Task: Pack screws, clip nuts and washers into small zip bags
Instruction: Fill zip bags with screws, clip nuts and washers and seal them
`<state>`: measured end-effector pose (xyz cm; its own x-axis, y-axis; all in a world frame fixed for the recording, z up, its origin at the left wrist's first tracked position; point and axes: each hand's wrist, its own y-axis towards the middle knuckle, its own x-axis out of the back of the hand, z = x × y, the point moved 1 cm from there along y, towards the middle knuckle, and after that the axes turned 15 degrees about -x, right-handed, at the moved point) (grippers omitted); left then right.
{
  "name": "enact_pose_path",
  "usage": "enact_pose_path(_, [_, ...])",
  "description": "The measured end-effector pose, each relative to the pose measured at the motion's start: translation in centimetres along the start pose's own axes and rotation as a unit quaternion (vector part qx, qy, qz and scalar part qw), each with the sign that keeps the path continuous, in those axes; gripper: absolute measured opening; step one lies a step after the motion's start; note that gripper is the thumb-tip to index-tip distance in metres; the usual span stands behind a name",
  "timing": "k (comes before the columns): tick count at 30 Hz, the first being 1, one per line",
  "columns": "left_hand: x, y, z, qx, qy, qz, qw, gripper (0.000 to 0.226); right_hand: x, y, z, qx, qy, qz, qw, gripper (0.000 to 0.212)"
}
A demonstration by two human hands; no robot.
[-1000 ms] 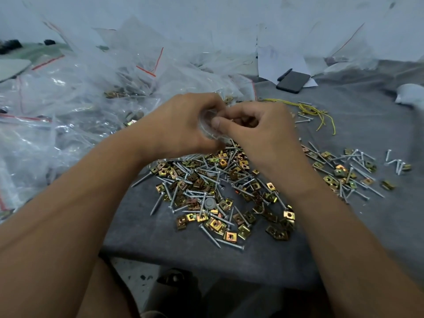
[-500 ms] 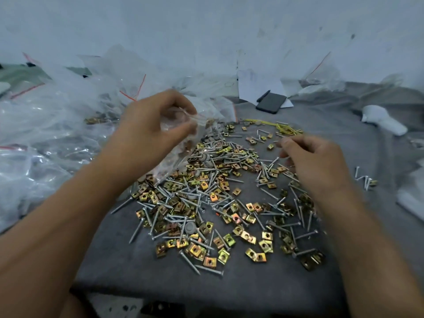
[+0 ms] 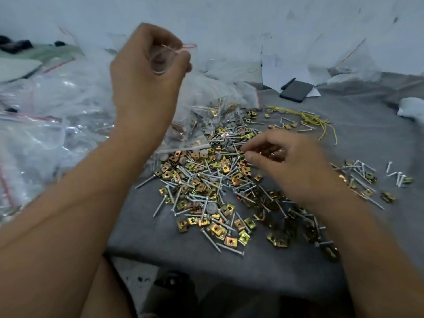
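You are still well inside the job: a broad heap of loose hardware (image 3: 206,180) covers the grey cloth (image 3: 160,244) in front of you, silver screws (image 3: 210,240) crossed over brass-coloured clip nuts (image 3: 216,228) with a few flat grey washers (image 3: 211,207) mixed in, and a smaller scatter (image 3: 364,177) lies off to your right. To your left a big drift of clear red-striped zip bags (image 3: 46,125) is piled up, and some of them look to hold hardware already, so part of the packing seems done, though I cannot count how many are filled. Your left hand (image 3: 146,72) is raised above the far edge of the heap, its fingers curled and pinching a small zip bag (image 3: 166,57) by its red-lined top; what is inside that bag is too blurred to say. Your right hand (image 3: 284,164) is low over the right side of the heap, thumb and forefinger drawn together just at the pieces; whether they already grip a part I cannot tell through the blur. The held bag sits well apart from the right hand, up and to its left.
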<state>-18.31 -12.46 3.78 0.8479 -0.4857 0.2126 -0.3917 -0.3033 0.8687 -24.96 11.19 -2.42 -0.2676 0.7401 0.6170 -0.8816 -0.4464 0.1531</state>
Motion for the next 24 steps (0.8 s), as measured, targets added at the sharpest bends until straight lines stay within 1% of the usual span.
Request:
enact_pose_path(1, [0.0,0.1,-0.2,-0.009,0.006,0.007,1.0,0.023,-0.5,-0.2,0.7,0.03,-0.021,0.038,0.999,0.012])
enact_pose_path(3, [0.0,-0.1,-0.1,-0.008,0.023,0.051,0.998,0.024,-1.6,-0.7,1.7,0.069,-0.074,0.102,0.99,0.018])
enact_pose_path(5, [-0.1,-0.5,0.3,0.005,0.053,0.11,0.993,0.025,-2.3,-0.9,2.0,0.067,-0.119,0.126,0.983,0.026])
enact_pose_path(7, [-0.1,-0.9,0.8,0.007,0.08,0.148,0.986,0.029,-2.4,-0.9,1.9,0.055,-0.152,0.115,0.98,0.031])
enact_pose_path(9, [-0.3,-1.1,1.1,0.024,0.069,0.164,0.984,0.035,-2.0,-0.7,1.7,0.046,-0.185,0.088,0.978,0.032])
enact_pose_path(13, [-0.8,-1.4,1.5,0.072,0.042,0.192,0.978,0.047,-1.3,-0.5,1.1,0.033,-0.244,0.02,0.969,0.019])
enact_pose_path(15, [-1.0,-1.3,1.5,0.076,0.039,0.19,0.978,0.047,-1.7,-0.8,1.3,0.06,-0.21,-0.002,0.976,0.013])
enact_pose_path(17, [-1.2,-1.3,1.2,0.073,0.04,0.185,0.979,0.045,-2.4,-1.1,1.9,0.095,-0.172,0.006,0.98,0.01])
enact_pose_path(19, [-1.3,-1.4,1.0,0.071,0.044,0.191,0.978,0.044,-3.3,-1.2,2.2,0.11,-0.185,0.035,0.976,0.012])
enact_pose_path(22, [-1.4,-1.5,1.0,0.077,0.04,0.196,0.977,0.041,-3.9,-0.9,2.0,0.092,-0.202,0.051,0.974,0.019])
enact_pose_path(24, [-1.3,-1.5,1.1,0.08,0.041,0.195,0.977,0.039,-3.9,-0.6,1.8,0.082,-0.19,0.037,0.978,0.015])
